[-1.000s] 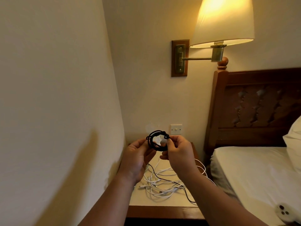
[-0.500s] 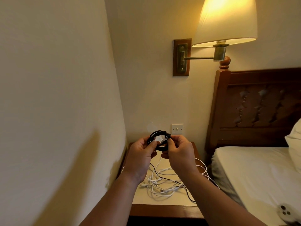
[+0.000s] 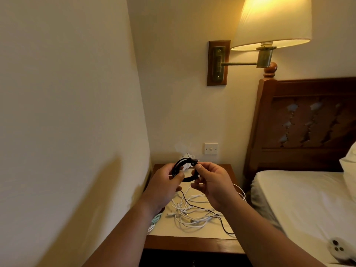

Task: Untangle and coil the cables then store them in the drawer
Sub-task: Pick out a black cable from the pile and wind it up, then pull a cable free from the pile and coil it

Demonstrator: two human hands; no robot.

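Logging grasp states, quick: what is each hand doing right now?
Left hand: closed, fingers curled round the left side of the black cable coil.
Right hand: closed, pinching the right side of the same coil.

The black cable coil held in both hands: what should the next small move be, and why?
Probably wrap the loose end around the black coil to lock it. The left hand grips one side of the loop, the right hand pinches its top, above the white cables tangled on the nightstand.
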